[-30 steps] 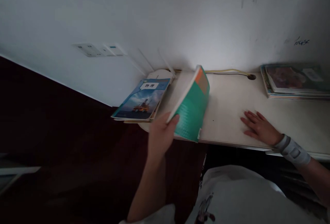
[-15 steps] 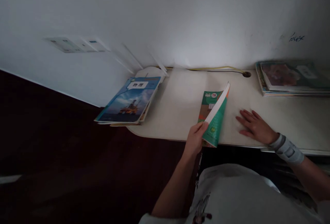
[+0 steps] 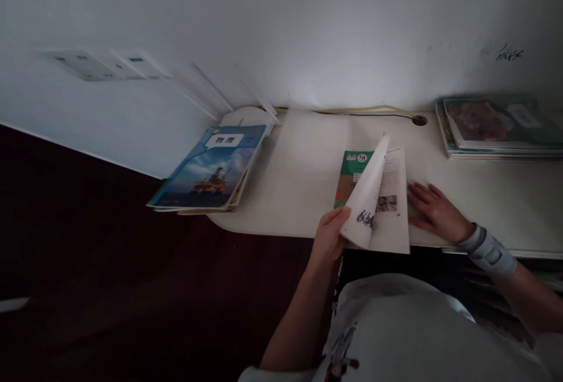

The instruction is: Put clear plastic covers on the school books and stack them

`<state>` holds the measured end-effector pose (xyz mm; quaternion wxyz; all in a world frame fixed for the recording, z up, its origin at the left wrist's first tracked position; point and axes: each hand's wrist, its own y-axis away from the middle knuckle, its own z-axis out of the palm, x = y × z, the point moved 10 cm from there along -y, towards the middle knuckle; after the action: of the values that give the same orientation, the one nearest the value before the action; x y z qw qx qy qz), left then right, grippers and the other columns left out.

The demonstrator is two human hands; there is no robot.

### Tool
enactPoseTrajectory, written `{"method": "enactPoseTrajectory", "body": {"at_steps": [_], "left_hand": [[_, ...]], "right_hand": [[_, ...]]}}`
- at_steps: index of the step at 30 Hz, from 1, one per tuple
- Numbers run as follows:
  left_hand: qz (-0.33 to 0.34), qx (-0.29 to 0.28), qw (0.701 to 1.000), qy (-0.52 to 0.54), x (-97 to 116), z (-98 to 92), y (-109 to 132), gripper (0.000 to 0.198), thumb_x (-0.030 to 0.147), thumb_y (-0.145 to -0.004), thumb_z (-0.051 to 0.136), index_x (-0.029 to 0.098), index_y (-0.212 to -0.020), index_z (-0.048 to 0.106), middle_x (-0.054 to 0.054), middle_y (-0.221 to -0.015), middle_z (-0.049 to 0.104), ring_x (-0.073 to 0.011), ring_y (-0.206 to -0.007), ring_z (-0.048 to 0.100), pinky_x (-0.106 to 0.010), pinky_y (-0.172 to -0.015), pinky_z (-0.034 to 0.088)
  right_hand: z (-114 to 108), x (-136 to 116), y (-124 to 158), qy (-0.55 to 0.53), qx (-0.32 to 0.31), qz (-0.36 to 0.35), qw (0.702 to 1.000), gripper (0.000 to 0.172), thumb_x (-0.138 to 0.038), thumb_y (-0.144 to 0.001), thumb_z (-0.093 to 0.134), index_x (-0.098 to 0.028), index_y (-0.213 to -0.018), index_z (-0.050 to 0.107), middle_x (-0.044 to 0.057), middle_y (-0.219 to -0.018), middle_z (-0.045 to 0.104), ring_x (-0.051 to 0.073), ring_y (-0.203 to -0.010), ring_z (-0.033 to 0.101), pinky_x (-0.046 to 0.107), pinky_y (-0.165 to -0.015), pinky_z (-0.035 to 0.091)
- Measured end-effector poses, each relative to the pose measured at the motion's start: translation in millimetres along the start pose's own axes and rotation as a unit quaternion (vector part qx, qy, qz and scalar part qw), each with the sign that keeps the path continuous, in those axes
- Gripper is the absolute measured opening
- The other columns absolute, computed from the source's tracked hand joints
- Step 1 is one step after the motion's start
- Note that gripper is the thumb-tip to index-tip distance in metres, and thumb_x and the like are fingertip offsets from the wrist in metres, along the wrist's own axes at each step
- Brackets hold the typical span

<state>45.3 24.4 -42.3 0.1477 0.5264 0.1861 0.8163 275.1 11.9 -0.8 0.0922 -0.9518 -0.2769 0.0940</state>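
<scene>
1. Left hand (image 3: pixel 329 234) pinching a few lifted pages of the green book (image 3: pixel 352 178) near their lower corner, thumb on top, so the sheets stand fanned above the spread.
2. Right hand (image 3: pixel 433 210) flat and released, fingers spread, pressing on the desk (image 3: pixel 303 194) at the right edge of the open page (image 3: pixel 393 206); probably bracing the book against sliding, though contact with the paper is hard to tell in the dim view.
3. Book lying open between both hands, at the near desk edge, green cover showing under the raised pages, just beyond the left hand.
4. Blue book (image 3: pixel 211 171) on top of a small pile, well left of the left hand, overhanging the desk's rounded corner.
5. Stack of books (image 3: pixel 497 127) far beyond the right hand, squared against the wall (image 3: pixel 281 30).
6. Yellow cable (image 3: pixel 365 111) along the wall, ending at a hole (image 3: pixel 420 119) in the desk, beyond the open book.
7. No containers in view.
</scene>
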Motion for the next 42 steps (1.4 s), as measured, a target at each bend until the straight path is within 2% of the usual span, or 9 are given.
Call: {"method": "enactPoseTrajectory", "body": {"at_steps": [8,17,20,25,27,29,33,35,42], "left_hand": [[0.015,0.014,1.0,-0.017,2,-5.0,0,0.037,0.041,-0.051,0.083,0.011,-0.065,0.067,-0.003,-0.058,0.062,-0.0104,-0.049,0.051,-0.023,-0.046,0.039],[0.105,-0.003,0.989,-0.1,1,-8.4,1,0.042,0.052,-0.067,0.073,0.012,-0.066,0.062,0.002,-0.056,0.051,-0.0072,-0.051,0.042,-0.02,-0.046,0.032],[0.114,-0.02,0.986,-0.117,0,-7.3,-2,0.042,0.053,-0.071,0.07,0.012,-0.068,0.061,0.001,-0.06,0.052,-0.0081,-0.053,0.043,-0.021,-0.048,0.034],[0.129,-0.035,0.98,-0.149,4,-1.8,-1,0.042,0.055,-0.074,0.065,0.014,-0.078,0.065,0.001,-0.062,0.054,-0.0091,-0.053,0.045,-0.022,-0.049,0.036],[0.161,-0.04,0.971,-0.173,11,2.1,2,0.042,0.053,-0.076,0.064,0.017,-0.098,0.067,-0.001,-0.074,0.062,-0.0124,-0.062,0.053,-0.024,-0.056,0.042],[0.197,-0.045,0.957,-0.207,18,7.0,6,0.043,0.05,-0.078,0.063,0.022,-0.111,0.065,-0.005,-0.093,0.067,-0.0172,-0.079,0.06,-0.028,-0.069,0.047],[0.194,-0.056,0.956,-0.212,20,11.7,11,0.034,0.047,-0.08,0.06,0.022,-0.102,0.068,-0.006,-0.104,0.067,-0.0207,-0.093,0.061,-0.031,-0.079,0.047],[0.166,-0.067,0.969,-0.171,17,11.9,12,0.037,0.047,-0.077,0.064,0.022,-0.104,0.067,-0.006,-0.1,0.067,-0.0189,-0.086,0.062,-0.028,-0.074,0.048],[0.127,-0.054,0.984,-0.114,13,-3.8,8,0.035,0.039,-0.069,0.074,0.022,-0.1,0.07,-0.002,-0.082,0.067,-0.013,-0.065,0.057,-0.023,-0.059,0.044]], "right_hand": [[-26,-21,-3,-0.112,0.091,0.039,0.989,0.035,-0.031,-0.094,0.046,-0.015,-0.123,0.056,0.011,-0.101,0.069,0.021,-0.09,0.065,0.039,-0.084,0.053],[3,-17,2,-0.218,0.094,0.197,0.951,0.053,-0.04,-0.091,0.046,-0.013,-0.136,0.044,0.02,-0.132,0.055,0.032,-0.126,0.049,0.059,-0.107,0.035],[9,-9,0,-0.424,0.111,0.251,0.863,0.058,-0.046,-0.085,0.056,-0.022,-0.136,0.044,0.013,-0.139,0.051,0.026,-0.129,0.048,0.052,-0.111,0.035],[7,-2,-3,-0.709,0.146,0.333,0.604,0.042,-0.044,-0.078,0.067,-0.029,-0.117,0.057,0.004,-0.128,0.061,0.022,-0.117,0.058,0.048,-0.107,0.041],[3,-12,-11,-0.753,0.143,0.314,0.56,0.039,-0.046,-0.082,0.063,-0.029,-0.117,0.058,0.005,-0.126,0.062,0.021,-0.109,0.063,0.05,-0.104,0.044],[-1,-31,-23,-0.74,0.109,0.262,0.61,0.039,-0.048,-0.087,0.055,-0.029,-0.122,0.057,0.006,-0.126,0.063,0.021,-0.109,0.063,0.05,-0.102,0.045],[-13,-85,-41,-0.489,0.081,0.114,0.861,0.041,-0.038,-0.094,0.045,-0.022,-0.13,0.054,0.011,-0.135,0.056,0.023,-0.127,0.05,0.049,-0.109,0.039],[-15,-114,-45,-0.322,0.082,0.056,0.941,0.04,-0.028,-0.094,0.043,-0.016,-0.13,0.054,0.014,-0.14,0.051,0.025,-0.133,0.042,0.05,-0.112,0.035],[-22,-117,-29,-0.139,0.113,0.003,0.984,0.041,-0.021,-0.095,0.039,-0.012,-0.133,0.051,0.017,-0.138,0.052,0.023,-0.131,0.046,0.043,-0.105,0.046]]}}
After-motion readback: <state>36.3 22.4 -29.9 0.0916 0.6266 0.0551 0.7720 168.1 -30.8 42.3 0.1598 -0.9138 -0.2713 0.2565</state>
